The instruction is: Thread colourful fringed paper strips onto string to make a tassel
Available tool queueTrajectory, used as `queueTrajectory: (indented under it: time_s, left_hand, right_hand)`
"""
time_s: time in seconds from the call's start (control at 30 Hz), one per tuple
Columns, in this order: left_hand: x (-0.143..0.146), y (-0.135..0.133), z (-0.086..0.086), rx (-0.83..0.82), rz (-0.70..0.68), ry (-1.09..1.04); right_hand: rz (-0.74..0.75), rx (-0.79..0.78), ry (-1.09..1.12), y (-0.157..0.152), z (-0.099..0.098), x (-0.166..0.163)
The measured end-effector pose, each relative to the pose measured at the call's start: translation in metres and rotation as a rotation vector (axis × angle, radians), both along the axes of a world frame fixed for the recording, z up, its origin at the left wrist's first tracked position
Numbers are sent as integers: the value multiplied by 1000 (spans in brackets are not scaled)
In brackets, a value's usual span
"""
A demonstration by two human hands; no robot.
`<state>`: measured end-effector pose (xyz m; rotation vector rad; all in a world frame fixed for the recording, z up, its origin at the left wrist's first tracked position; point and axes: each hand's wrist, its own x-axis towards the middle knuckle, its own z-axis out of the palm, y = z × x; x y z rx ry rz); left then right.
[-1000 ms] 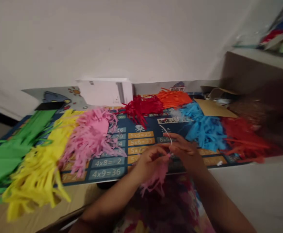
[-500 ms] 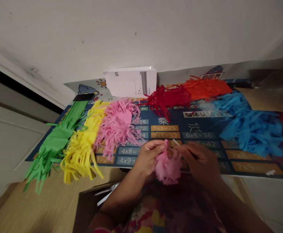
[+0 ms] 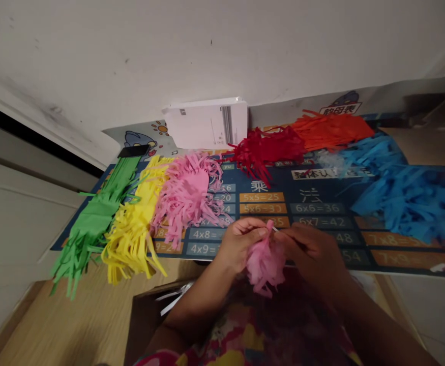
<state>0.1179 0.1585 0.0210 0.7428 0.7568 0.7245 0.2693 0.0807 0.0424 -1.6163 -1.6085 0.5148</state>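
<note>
Beneath all else: one dark-blue printed chart, sums in rows. Upon it, right side: one blue fringed bundle. Left of centre: one pink fringed bundle, well apart from the fingers. At the chart's front edge: two bare hands, right hand in shadow, left hand better lit and nearer the piece held. Between the two: one pink tassel, long axis roughly upright in view, narrow neck uppermost, fringe hanging toward the wearer. Left thumb and forefinger pinch it beside the neck. Right fingertips, drawn together, appear to pinch one white strip, slanting up toward the neck from its right; contact too small to tell.
</note>
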Motion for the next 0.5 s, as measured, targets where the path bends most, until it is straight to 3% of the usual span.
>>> queueTrajectory:
  time_s: [0.17,0.33,0.43,0.5]
  left_hand:
    - [-2,-12,-1,611,70,335]
    - [-4,-20,-5,1150,110,581]
    - [-1,-22,-9,1342,70,628]
    - [3,-24,-8,1351,43,635]
  right_hand:
    - [13,-138,17,-2,-4,3]
    - [75,-113,17,-4,-8,1]
    - [37,16,-128,-5,-7,9]
    - [-24,73,-174,-10,-1,27]
